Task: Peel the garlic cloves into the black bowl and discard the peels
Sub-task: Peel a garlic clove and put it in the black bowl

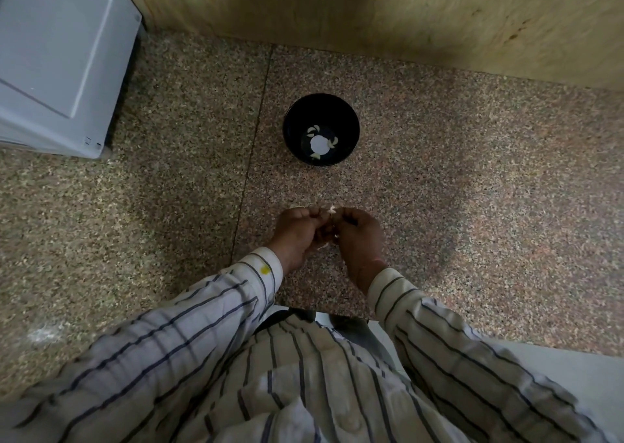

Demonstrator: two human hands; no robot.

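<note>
Just below the middle of the frame, the left hand (297, 231) and the right hand (359, 236) are meeting, fingers curled inward and pinching a small pale garlic clove with papery white skin (332, 210) that is only just peeking out between the fingertips; most of it is hidden by the knuckles. A wisp of loose peel (322, 247) is hanging under the palms. Both hands are clamping on the clove from opposite sides, working over the speckled reddish-brown granite surface (472, 206).

Above the hands, near the centre of the frame and well apart from them, the round glossy black bowl (320, 130) is sitting upright on the same surface, holding a few peeled cream-coloured cloves (332, 143) around a white disc at its bottom.

The clove looks light, firm and small, so it is probably best pinched at its ends, with a thumbnail lifting the skin at the root tip. The skin seems thin, dry and brittle, likely tearing into flakes that drift or cling to fingers. A bared clove may be getting slightly tacky and slippery, so a gentle steady pinch should be serving better than a hard squeeze, which could bruise it or shoot it out
</note>
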